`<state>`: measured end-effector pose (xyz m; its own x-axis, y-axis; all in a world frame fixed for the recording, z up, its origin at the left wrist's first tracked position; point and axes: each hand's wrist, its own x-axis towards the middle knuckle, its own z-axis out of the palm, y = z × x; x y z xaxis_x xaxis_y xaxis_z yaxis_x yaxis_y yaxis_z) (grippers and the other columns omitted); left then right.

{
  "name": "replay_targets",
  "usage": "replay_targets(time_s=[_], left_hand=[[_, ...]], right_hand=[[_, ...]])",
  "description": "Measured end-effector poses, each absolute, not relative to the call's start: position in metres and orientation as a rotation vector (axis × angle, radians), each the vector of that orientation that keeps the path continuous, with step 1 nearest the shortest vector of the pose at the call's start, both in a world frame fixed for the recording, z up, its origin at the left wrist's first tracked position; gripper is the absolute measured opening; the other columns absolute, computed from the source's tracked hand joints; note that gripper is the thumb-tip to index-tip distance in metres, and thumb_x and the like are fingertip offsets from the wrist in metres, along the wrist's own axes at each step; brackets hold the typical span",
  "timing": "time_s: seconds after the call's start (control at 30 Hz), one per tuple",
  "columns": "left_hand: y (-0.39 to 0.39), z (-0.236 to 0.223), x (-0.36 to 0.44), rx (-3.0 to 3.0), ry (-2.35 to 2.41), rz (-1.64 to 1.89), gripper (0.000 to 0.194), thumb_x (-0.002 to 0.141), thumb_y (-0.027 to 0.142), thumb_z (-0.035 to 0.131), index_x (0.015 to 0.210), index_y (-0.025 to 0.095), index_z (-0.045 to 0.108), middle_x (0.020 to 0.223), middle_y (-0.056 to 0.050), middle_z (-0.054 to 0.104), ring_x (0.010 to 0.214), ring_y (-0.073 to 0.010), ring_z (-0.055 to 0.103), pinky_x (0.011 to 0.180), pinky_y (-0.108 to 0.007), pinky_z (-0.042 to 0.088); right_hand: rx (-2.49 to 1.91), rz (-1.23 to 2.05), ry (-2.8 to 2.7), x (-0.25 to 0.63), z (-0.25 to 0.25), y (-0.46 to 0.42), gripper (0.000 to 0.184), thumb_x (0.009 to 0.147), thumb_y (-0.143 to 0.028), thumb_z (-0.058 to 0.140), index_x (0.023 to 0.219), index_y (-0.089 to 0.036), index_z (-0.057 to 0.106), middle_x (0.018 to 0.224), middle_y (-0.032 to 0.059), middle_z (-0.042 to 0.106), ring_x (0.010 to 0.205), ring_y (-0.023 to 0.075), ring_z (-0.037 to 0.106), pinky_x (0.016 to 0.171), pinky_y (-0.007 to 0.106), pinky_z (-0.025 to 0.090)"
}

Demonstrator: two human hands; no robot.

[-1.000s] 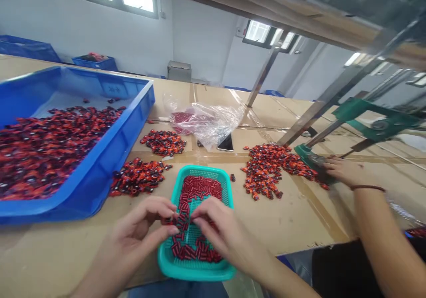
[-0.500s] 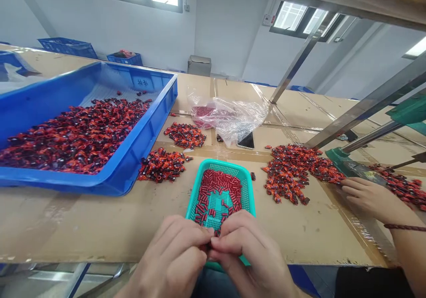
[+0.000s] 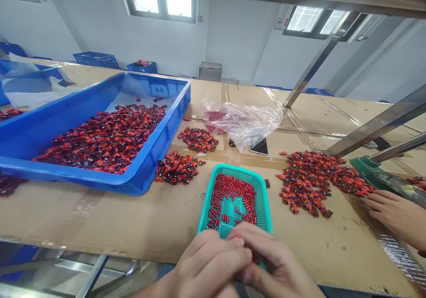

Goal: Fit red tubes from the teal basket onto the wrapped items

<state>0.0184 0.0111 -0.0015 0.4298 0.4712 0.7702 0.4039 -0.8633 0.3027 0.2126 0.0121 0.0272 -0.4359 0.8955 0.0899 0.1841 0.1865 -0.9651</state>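
Note:
Over the near end of a green mesh basket (image 3: 267,200), my left hand (image 3: 209,264) and my right hand (image 3: 271,260) meet with curled fingers. The left fingers overlap the right fingertips. A trace of dark red shows between them, but whatever they pinch is mostly hidden. Short dark red tubes (image 3: 233,183) lie in the basket, thick at its far end and thinner toward the middle. Left of the basket are two small heaps of red-and-black parts, one nearer (image 3: 178,168) and one farther (image 3: 199,139). A larger heap of such parts (image 3: 308,180) spreads to the right.
A big blue tray (image 3: 109,179) on the left holds many red-and-black parts. Behind the basket lie a clear plastic bag (image 3: 246,123) and a phone (image 3: 258,145). At right, a co-worker's hand (image 3: 396,211) rests near a green-based machine (image 3: 369,171) and a metal post (image 3: 376,127).
The view has swung left, so the scene sits farther right and slightly lower. My hands have drawn closer together, the left now lapping over the right fingertips.

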Motion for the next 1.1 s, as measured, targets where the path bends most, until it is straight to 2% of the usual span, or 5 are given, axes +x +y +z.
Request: replay_targets(time_s=[0.2, 0.43, 0.57, 0.77, 1.1], left_hand=[[0.084, -0.008, -0.013, 2.833, 1.286, 1.149, 0.013, 0.102, 0.012, 0.054, 0.109, 0.019, 0.061, 0.115, -0.011, 0.079, 0.113, -0.0279, 0.071, 0.094, -0.043, 0.050], [0.129, -0.043, -0.053, 2.883, 1.453, 0.882, 0.028, 0.098, 0.002, 0.048, 0.097, 0.019, 0.071, 0.099, -0.011, 0.080, 0.101, -0.0301, 0.069, 0.089, -0.044, 0.043], [0.130, -0.044, -0.051, 2.821, 1.407, 1.007, 0.023, 0.102, 0.010, 0.051, 0.109, 0.018, 0.072, 0.101, -0.012, 0.076, 0.095, -0.0277, 0.067, 0.086, -0.042, 0.044], [0.092, -0.009, -0.037, 2.570, 1.190, 1.181, 0.019, 0.106, 0.017, 0.052, 0.120, 0.021, 0.062, 0.103, -0.005, 0.063, 0.096, -0.0171, 0.067, 0.085, -0.027, 0.056], [0.043, 0.008, -0.008, 1.784, 0.925, 1.302, 0.021, 0.091, 0.018, 0.078, 0.104, 0.031, 0.068, 0.095, 0.007, 0.079, 0.090, -0.0111, 0.079, 0.085, -0.014, 0.063]], right_hand=[[-1.733, 0.072, -1.847, 0.307, -0.023, 0.053, 0.062, 0.101, -0.073, 0.040, 0.109, -0.023, 0.076, 0.104, 0.0129, 0.078, 0.094, 0.0292, 0.071, 0.086, 0.044, 0.057], [-1.914, -0.405, -1.692, 0.397, -0.049, 0.085, 0.089, 0.093, -0.086, 0.026, 0.090, -0.012, 0.076, 0.077, 0.0205, 0.067, 0.080, 0.0384, 0.061, 0.079, 0.057, 0.047], [-1.762, -0.476, -1.828, 0.357, -0.035, 0.073, 0.069, 0.106, -0.062, 0.033, 0.112, -0.004, 0.071, 0.099, 0.0281, 0.070, 0.094, 0.0399, 0.063, 0.083, 0.055, 0.048], [-1.367, -0.162, -2.435, 0.243, -0.021, 0.041, 0.008, 0.100, -0.026, 0.066, 0.107, -0.027, 0.071, 0.095, 0.0001, 0.076, 0.090, 0.0195, 0.069, 0.080, 0.031, 0.053], [-1.446, -0.036, -2.605, 0.211, -0.023, 0.043, 0.018, 0.086, 0.004, 0.067, 0.083, -0.014, 0.068, 0.080, 0.0108, 0.072, 0.074, 0.0276, 0.068, 0.067, 0.039, 0.056]])
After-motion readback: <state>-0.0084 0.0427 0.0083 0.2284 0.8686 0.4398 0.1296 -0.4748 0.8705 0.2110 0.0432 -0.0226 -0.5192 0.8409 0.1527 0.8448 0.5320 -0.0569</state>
